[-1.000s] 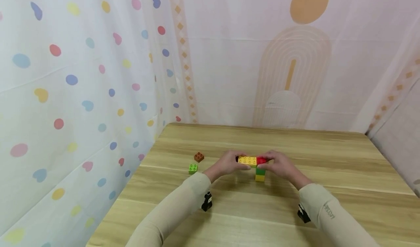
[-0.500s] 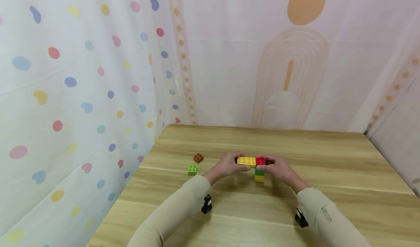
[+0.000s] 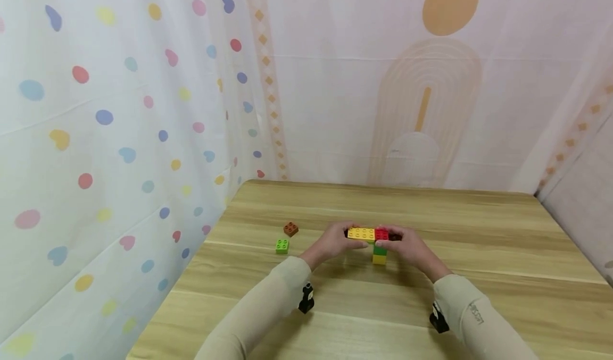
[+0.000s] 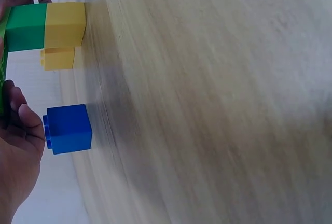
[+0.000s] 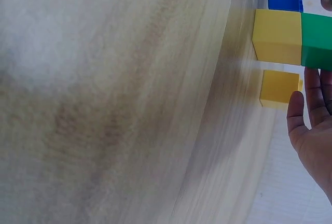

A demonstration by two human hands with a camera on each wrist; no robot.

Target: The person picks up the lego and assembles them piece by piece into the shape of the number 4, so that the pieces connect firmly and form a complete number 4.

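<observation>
- Change: the right hand [image 3: 402, 242] is covering less of the red brick [image 3: 381, 234] than a second ago, its studs now showing more plainly; the left hand [image 3: 337, 237] and the long yellow brick [image 3: 360, 234] are staying almost as they were.
- Meaning, as judged: the hands are probably pressing or aligning the top course, rather than carrying it.
- Left hand: pinching the left end of the long yellow brick, thumb in front, fingers behind.
- Right hand: pinching the red brick, thumb at its near side, fingers mostly behind.
- Stack [image 3: 380, 253]: standing upright on the table [image 3: 479, 243], between the hands; a yellow base [image 4: 65, 24] is carrying a green brick [image 4: 27, 27]; a light green brick [image 4: 5, 58] is lying above, reaching left; red and long yellow are sitting edge to edge on top, studs up; how firmly they are seated, cannot tell.
- Loose, under or behind the hands: a blue brick [image 4: 69, 129]; a small yellow brick [image 5: 280, 88].
- Loose, left: a brown brick [image 3: 290, 228]; a lime brick [image 3: 282, 246], lying just nearer.
</observation>
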